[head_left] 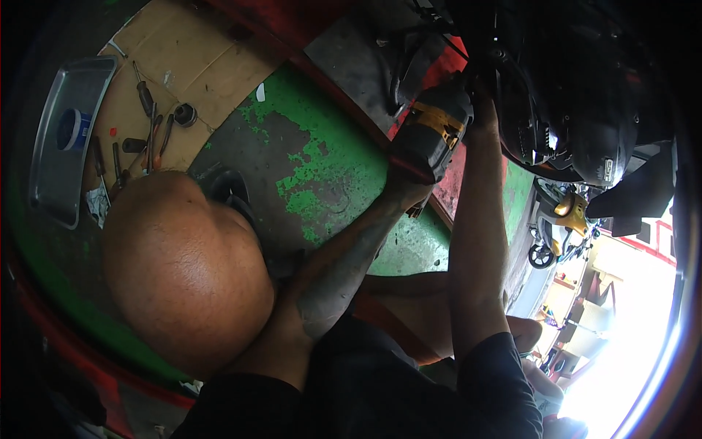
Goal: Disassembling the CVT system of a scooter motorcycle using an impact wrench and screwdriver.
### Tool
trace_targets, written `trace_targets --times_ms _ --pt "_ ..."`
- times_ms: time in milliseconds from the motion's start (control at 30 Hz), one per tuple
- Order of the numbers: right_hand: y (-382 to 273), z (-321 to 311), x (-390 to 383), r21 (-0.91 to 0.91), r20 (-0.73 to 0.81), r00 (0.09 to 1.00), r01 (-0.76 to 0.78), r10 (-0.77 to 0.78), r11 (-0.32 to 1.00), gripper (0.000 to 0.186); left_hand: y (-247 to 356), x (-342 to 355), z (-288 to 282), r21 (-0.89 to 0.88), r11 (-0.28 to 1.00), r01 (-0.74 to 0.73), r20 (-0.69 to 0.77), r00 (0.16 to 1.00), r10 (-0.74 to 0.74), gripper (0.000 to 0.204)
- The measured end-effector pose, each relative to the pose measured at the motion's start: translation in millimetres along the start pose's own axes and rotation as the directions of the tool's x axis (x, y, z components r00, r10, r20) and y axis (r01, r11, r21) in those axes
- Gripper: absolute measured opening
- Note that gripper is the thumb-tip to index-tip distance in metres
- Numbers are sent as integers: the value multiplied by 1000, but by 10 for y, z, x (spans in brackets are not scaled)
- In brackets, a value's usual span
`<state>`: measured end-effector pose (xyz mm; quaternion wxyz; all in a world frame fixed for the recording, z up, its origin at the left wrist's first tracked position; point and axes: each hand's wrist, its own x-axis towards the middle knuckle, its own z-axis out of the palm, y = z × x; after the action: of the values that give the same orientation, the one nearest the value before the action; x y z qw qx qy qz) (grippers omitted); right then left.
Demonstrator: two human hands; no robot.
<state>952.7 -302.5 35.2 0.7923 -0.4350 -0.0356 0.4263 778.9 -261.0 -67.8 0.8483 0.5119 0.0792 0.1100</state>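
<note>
My left hand (408, 192) grips the handle end of a black and yellow power tool (431, 124), which points up and to the right into the underside of a dark motorcycle (599, 88). My right hand (482, 102) is raised beside the tool's front end, against the dark machine parts; its fingers are mostly hidden there, so what they touch or hold cannot be made out. Both forearms reach up from the lower edge.
Hand tools (150, 139) and a socket-like part lie on cardboard (197, 36) at left, beside a metal tray (58, 190) with a blue tub (73, 130). My bare knee (183, 271) fills the lower left. A yellow scooter (570, 216) stands at right near a bright opening.
</note>
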Motion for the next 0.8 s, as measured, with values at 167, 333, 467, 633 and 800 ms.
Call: trace_targets --times_ms 167,333,467,633,800 --pt "129 -11 148 -147 -621 739 219 -262 965 29 -10 -2 -65 320 940 -117 82 992 95 37" --pt "114 -338 290 50 -471 850 291 -235 955 31 125 -39 -8 195 946 -260 -56 960 276 35" --pt "-16 -562 414 209 -319 912 332 -257 920 34 205 -93 -13 40 977 -209 -35 977 210 39" --pt "-53 -454 518 356 -67 954 296 -292 886 28 -14 -77 -208 130 977 -168 25 986 166 31" --pt "101 -105 530 424 -77 919 381 -386 822 18 24 -153 -478 92 991 -95 -30 995 99 39"
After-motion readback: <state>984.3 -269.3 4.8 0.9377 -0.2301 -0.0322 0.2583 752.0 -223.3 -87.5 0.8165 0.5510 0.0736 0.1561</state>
